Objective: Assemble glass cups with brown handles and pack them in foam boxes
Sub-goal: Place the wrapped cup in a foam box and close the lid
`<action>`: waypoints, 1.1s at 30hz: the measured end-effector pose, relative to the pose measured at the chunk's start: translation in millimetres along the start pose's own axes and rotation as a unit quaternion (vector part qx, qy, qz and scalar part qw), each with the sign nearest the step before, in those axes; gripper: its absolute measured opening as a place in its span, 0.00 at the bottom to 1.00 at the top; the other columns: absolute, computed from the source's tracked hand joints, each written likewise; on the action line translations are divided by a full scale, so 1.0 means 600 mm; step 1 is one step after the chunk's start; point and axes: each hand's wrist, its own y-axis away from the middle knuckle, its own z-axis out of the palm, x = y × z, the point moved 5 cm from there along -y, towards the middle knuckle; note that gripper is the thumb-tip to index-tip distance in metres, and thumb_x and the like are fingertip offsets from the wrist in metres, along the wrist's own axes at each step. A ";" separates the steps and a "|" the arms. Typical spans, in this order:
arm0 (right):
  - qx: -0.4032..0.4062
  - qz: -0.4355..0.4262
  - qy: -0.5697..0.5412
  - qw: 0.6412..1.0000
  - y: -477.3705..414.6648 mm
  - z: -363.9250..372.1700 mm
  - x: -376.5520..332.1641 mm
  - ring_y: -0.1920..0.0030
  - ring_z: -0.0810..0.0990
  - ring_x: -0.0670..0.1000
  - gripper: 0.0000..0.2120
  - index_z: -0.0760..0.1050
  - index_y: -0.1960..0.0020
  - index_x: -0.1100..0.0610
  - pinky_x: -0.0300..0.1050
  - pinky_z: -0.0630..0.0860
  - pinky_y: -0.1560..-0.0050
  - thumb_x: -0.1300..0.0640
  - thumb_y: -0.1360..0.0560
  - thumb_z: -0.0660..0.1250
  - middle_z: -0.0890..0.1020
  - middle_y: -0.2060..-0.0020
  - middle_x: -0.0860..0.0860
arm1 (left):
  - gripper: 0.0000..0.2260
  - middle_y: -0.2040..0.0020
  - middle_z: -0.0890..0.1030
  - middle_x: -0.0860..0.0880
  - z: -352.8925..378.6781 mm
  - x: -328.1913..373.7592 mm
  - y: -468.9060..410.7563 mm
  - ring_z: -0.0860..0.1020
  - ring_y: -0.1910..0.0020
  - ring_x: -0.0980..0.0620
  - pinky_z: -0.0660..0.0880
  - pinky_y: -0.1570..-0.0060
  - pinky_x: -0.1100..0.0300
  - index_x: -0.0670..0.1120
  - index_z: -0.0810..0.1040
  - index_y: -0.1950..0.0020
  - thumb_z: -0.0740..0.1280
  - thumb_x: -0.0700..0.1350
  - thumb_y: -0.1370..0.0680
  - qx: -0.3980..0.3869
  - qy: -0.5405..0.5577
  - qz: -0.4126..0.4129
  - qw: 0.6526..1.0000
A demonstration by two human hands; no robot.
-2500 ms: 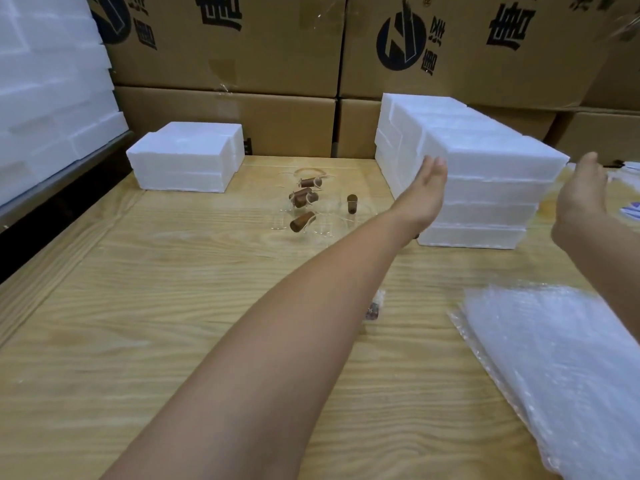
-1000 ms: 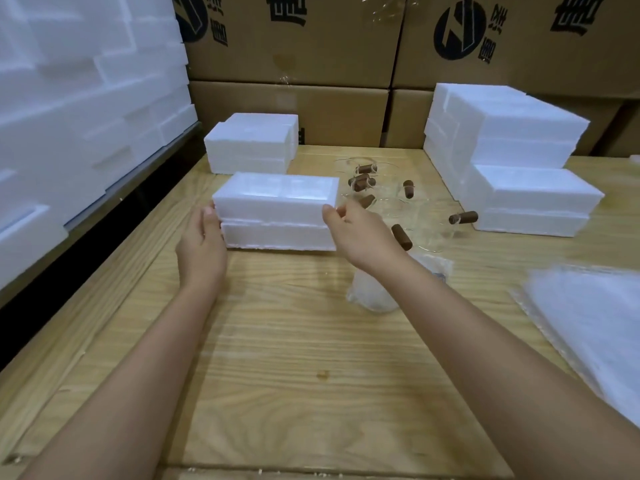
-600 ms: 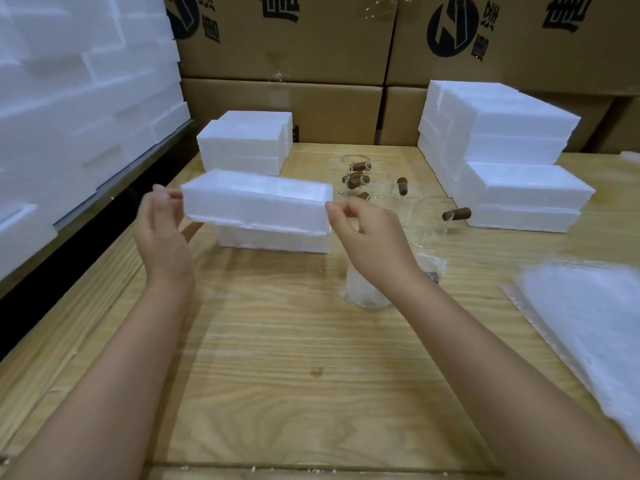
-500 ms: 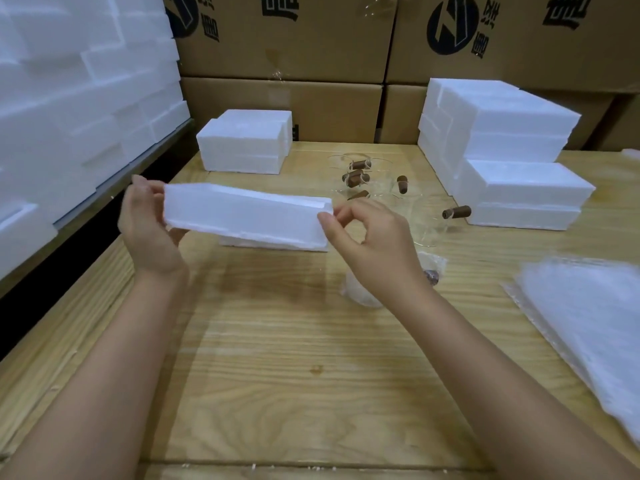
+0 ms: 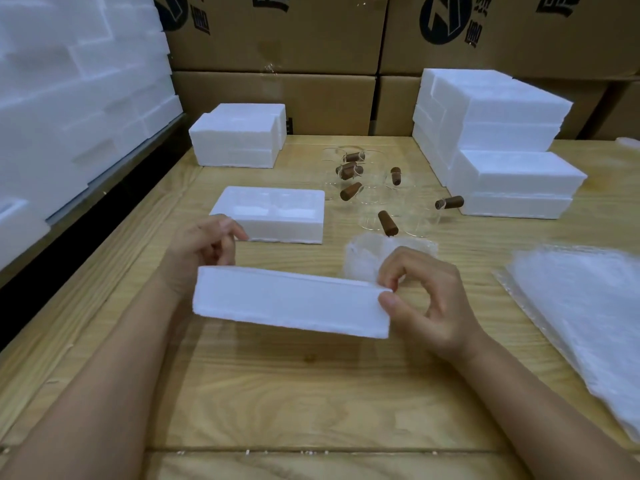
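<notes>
I hold a white foam lid (image 5: pixel 291 301) tilted on edge above the table, near me. My right hand (image 5: pixel 426 299) pinches its right end between thumb and fingers. My left hand (image 5: pixel 204 247) grips its left end from behind, fingers curled. Beyond it lies the open foam box base (image 5: pixel 273 216) on the wood. Several glass cups with brown handles (image 5: pixel 386 221) stand and lie at mid-table, to the right of the base. A small bubble-wrap bag (image 5: pixel 367 251) lies just behind my right hand.
Foam box stacks stand at back right (image 5: pixel 502 140) and back centre (image 5: pixel 239 136). More foam fills the shelf on the left (image 5: pixel 69 98). A pile of bubble-wrap bags (image 5: pixel 581 313) lies at the right. Cardboard cartons (image 5: pixel 277 36) wall the back.
Both hands took a foam box from the right stack, set it down, lifted its lid off and brought the lid toward me, tilting it on edge. The base stays on the table.
</notes>
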 end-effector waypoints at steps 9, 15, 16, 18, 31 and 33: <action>-0.148 0.138 -0.071 0.977 0.002 -0.061 0.034 0.65 0.71 0.50 0.13 0.70 0.65 0.56 0.40 0.68 0.60 0.46 0.32 0.64 0.72 0.68 0.50 | 0.11 0.73 0.75 0.54 0.052 -0.001 0.006 0.72 0.74 0.60 0.68 0.71 0.69 0.37 0.77 0.58 0.71 0.42 0.35 -0.117 -0.069 -0.017 0.991; -0.233 0.256 -0.152 0.926 0.026 -0.094 0.055 0.56 0.76 0.47 0.16 0.73 0.58 0.53 0.38 0.74 0.57 0.48 0.39 0.75 0.76 0.60 0.46 | 0.06 0.69 0.77 0.53 0.074 0.008 0.007 0.75 0.68 0.59 0.72 0.65 0.69 0.47 0.82 0.61 0.74 0.39 0.36 -0.143 -0.085 0.013 0.986; -0.241 0.279 -0.159 0.916 0.032 -0.097 0.061 0.55 0.77 0.48 0.19 0.74 0.56 0.54 0.40 0.75 0.56 0.49 0.41 0.77 0.76 0.57 0.48 | 0.07 0.69 0.77 0.53 0.078 0.008 0.008 0.75 0.68 0.58 0.72 0.65 0.68 0.49 0.82 0.62 0.75 0.39 0.36 -0.147 -0.091 0.013 0.985; -0.256 0.324 -0.164 0.896 0.042 -0.100 0.073 0.55 0.77 0.53 0.23 0.73 0.53 0.52 0.45 0.77 0.55 0.52 0.43 0.79 0.75 0.53 0.54 | 0.09 0.68 0.77 0.52 0.085 0.006 0.009 0.74 0.69 0.57 0.72 0.67 0.66 0.51 0.82 0.62 0.75 0.39 0.37 -0.154 -0.099 0.009 0.983; -0.277 0.359 -0.013 0.891 0.050 -0.102 0.105 0.60 0.71 0.45 0.30 0.67 0.50 0.39 0.42 0.74 0.55 0.57 0.40 0.82 0.71 0.47 0.52 | 0.11 0.65 0.76 0.48 0.105 -0.006 0.006 0.72 0.66 0.55 0.72 0.62 0.65 0.44 0.79 0.62 0.79 0.37 0.37 -0.137 -0.201 0.028 0.970; -0.304 0.358 -0.021 0.882 0.054 -0.104 0.105 0.58 0.72 0.45 0.30 0.68 0.50 0.38 0.39 0.73 0.55 0.50 0.44 0.82 0.72 0.46 0.51 | 0.08 0.65 0.76 0.49 0.104 -0.006 0.003 0.70 0.66 0.54 0.69 0.63 0.65 0.45 0.79 0.63 0.76 0.42 0.38 -0.125 -0.213 0.028 0.969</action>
